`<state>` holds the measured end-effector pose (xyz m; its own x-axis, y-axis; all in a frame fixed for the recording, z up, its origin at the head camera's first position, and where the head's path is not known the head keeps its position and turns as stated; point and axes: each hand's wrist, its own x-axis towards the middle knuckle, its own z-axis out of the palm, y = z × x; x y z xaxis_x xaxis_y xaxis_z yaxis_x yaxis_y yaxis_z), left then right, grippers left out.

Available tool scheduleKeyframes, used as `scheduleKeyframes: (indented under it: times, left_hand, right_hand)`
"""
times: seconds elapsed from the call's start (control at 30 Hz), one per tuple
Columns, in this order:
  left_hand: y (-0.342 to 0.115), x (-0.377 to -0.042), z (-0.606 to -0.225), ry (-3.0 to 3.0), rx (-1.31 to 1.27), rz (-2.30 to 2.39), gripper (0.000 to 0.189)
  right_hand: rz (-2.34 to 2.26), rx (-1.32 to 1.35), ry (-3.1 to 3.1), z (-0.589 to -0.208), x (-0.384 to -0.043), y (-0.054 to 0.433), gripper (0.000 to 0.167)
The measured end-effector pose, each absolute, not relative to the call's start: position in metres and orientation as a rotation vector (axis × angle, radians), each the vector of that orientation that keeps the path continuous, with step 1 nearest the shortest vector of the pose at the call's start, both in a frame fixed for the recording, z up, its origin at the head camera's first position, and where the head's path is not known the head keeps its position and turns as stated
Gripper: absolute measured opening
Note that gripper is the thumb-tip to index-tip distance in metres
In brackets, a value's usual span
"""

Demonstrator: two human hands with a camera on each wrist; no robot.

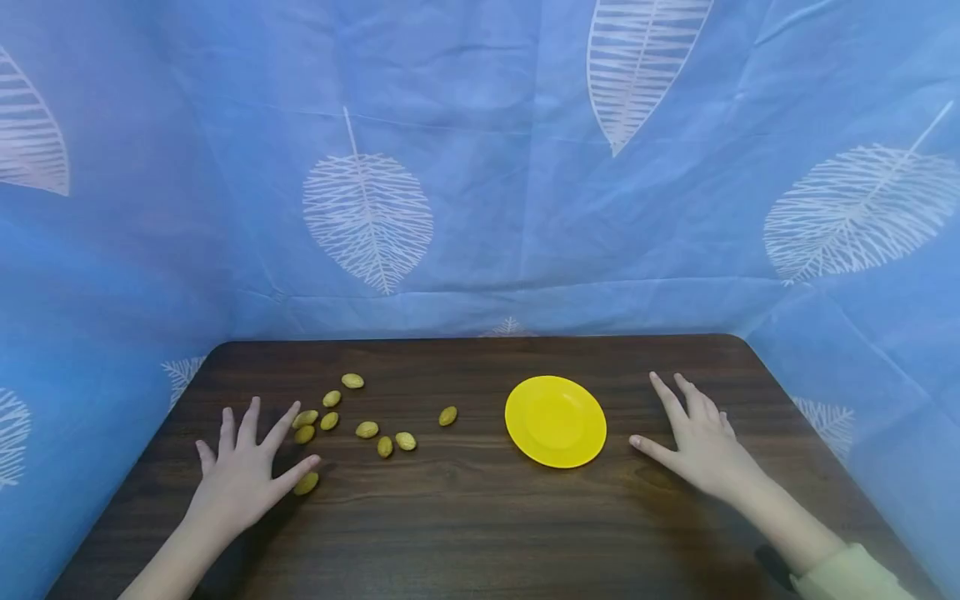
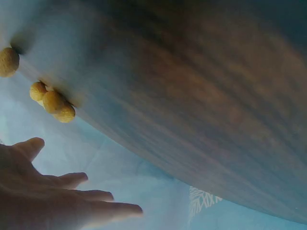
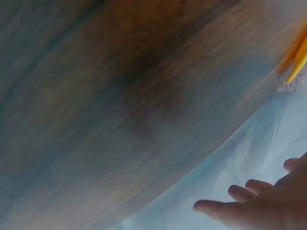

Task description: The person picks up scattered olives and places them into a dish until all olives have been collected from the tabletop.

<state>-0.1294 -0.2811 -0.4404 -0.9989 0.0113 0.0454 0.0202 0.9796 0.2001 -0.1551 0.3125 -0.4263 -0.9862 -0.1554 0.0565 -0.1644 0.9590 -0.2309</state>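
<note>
My left hand (image 1: 238,483) is spread at the left of the table, fingers straight and holding nothing. Beside its thumb lies one yellow-green, wrinkled, olive-like fruit (image 1: 306,483), partly covered by the thumb. Several more such fruits (image 1: 367,430) are scattered to the right of the fingers. In the left wrist view, a few fruits (image 2: 53,102) rest on the table beyond the spread fingers. A round yellow plate (image 1: 556,422) stands right of the middle. My right hand (image 1: 705,450), fingers extended and holding nothing, is to the right of the plate, its thumb pointing toward the rim.
The dark wood-grain table (image 1: 465,533) has rounded far corners. Blue cloth (image 1: 480,208) with white leaf prints hangs behind it and along both sides. One fruit (image 1: 447,416) lies apart from the others, nearer the plate. The plate's edge (image 3: 300,60) shows in the right wrist view.
</note>
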Motion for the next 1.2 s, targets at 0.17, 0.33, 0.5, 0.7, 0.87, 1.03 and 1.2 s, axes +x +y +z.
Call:
scheduleKeyframes:
  times: [0.17,0.33,0.5,0.7,0.87,1.03,1.2]
  left_hand:
    - [-0.279,-0.124,-0.440,-3.024,-0.102,-0.329,0.093]
    - [-0.277,-0.118,-0.441,-2.948,-0.156,-0.353,0.092]
    - [-0.277,-0.114,-0.440,-2.858,-0.196,-0.449,0.091]
    - [-0.275,-0.114,-0.438,-2.851,-0.190,-0.581,0.086]
    - [-0.273,-0.114,-0.437,-2.888,-0.162,-0.634,0.076]
    - [-0.273,-0.114,-0.439,-2.891,-0.188,-0.739,0.064]
    - [-0.272,-0.114,-0.441,-2.917,-0.203,-0.795,0.056]
  right_hand:
    - [0.490,0.307,-3.058,-0.426,-0.158,0.310,0.107]
    - [0.651,0.338,-3.062,-0.423,-0.161,0.304,0.103]
    - [0.836,0.358,-3.052,-0.420,-0.165,0.297,0.097]
    - [1.002,0.436,-2.952,-0.422,-0.171,0.294,0.087]
    - [1.123,0.534,-2.868,-0.426,-0.179,0.294,0.080]
    - [1.239,0.595,-2.848,-0.427,-0.186,0.295,0.076]
    - [1.365,0.638,-2.856,-0.428,-0.192,0.294,0.075]
